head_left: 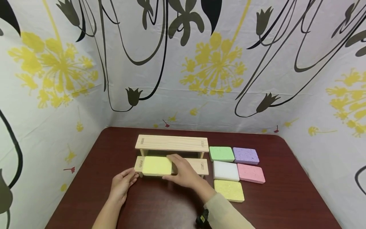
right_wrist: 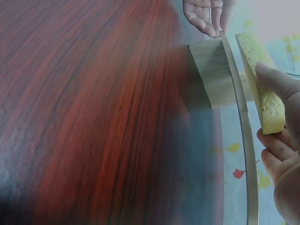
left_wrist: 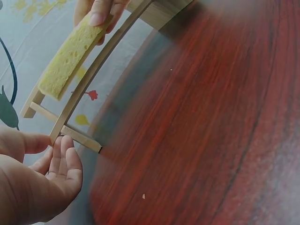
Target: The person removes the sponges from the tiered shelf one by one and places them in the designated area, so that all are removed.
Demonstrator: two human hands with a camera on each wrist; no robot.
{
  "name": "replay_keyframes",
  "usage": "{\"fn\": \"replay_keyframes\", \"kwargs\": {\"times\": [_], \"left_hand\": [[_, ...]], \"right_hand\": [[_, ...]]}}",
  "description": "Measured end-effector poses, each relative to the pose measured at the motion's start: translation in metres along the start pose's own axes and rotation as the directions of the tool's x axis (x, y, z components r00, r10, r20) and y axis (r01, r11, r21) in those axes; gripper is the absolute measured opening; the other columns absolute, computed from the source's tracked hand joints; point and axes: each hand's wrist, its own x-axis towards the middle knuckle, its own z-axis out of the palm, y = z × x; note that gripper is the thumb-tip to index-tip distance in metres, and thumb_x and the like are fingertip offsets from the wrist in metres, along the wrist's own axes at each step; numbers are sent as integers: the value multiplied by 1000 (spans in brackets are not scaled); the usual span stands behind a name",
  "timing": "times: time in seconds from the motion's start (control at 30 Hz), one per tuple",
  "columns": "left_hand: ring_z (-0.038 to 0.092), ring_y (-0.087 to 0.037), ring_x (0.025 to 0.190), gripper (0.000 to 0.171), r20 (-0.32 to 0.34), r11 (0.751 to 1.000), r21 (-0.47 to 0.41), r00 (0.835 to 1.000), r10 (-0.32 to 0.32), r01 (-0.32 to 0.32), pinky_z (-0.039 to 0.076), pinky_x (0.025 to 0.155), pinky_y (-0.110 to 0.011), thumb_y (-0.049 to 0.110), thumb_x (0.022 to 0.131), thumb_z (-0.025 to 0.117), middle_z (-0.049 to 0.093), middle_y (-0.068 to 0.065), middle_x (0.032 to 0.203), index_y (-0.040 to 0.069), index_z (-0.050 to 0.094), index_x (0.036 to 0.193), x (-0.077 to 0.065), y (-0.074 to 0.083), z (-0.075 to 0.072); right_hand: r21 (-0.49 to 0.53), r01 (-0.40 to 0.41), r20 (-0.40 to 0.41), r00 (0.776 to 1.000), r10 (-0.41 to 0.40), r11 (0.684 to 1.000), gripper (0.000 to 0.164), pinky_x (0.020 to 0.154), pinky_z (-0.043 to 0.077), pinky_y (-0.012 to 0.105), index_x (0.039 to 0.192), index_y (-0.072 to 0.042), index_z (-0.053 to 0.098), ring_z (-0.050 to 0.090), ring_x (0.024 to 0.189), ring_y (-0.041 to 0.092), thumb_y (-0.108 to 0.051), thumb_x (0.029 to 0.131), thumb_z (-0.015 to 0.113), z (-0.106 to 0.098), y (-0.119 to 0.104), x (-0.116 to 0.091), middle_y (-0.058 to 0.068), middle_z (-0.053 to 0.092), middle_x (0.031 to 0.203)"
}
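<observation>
My right hand (head_left: 184,171) holds a pale yellow sponge (head_left: 156,166) by its right end, thumb at the near edge and fingers at the far one. The sponge lies flat over the left part of the front wooden shelf (head_left: 202,166); in the right wrist view a narrow gap shows between sponge (right_wrist: 257,84) and board (right_wrist: 241,101). At the shelf's left end my left hand (head_left: 122,184) pinches the front corner between thumb and fingers. In the left wrist view that hand (left_wrist: 47,173) has its thumb on the board's end and its fingertips beneath.
A second wooden shelf (head_left: 171,142) stands directly behind the front one. To the right lie several sponges flat on the dark red table (head_left: 154,206): green (head_left: 221,154), purple (head_left: 246,156), white (head_left: 226,170), pink (head_left: 251,173) and yellow (head_left: 228,190). Patterned cloth (head_left: 177,76) encloses the table.
</observation>
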Motion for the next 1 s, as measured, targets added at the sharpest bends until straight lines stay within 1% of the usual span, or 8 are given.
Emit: {"fn": "replay_keyframes", "kwargs": {"times": [0.37,0.57,0.67,0.8,1.0], "left_hand": [[67,-6,85,44,-23,999,39,999,24,-24,59,80,-19,9,103,59,71,-5,100,-15,49,139,4,0,0],[67,-5,83,43,-17,998,54,999,31,-30,59,78,-18,9,103,60,72,-5,98,-15,50,138,4,1,0],[67,-5,83,41,-23,997,66,999,31,-29,59,79,-19,9,104,58,71,-4,98,-14,52,137,4,2,0],[67,-5,84,39,-29,997,65,999,31,-29,60,81,-21,9,104,57,71,-3,97,-14,53,136,5,2,0],[67,-5,82,41,-27,999,41,999,25,-24,59,80,-20,9,103,59,71,-4,95,-15,52,136,4,1,-1]], "right_hand": [[-12,6,-39,999,-7,1000,80,113,45,41,146,-1,51,52,131,27,-40,85,84,-6,8,-10,10,54,143],[-22,4,-62,998,-5,1000,79,112,45,41,145,-1,52,53,130,26,-39,84,84,-7,14,-16,10,55,142],[-8,0,-70,998,0,1000,79,111,46,41,144,0,52,54,129,26,-39,83,85,-9,15,-19,10,56,141],[-10,-9,-74,997,8,1000,79,110,47,41,144,-1,52,55,128,25,-39,83,85,-12,16,-22,9,56,140],[-21,-11,-82,997,10,1000,79,109,48,41,145,-4,52,55,128,24,-40,83,85,-16,18,-26,8,56,140]]}}
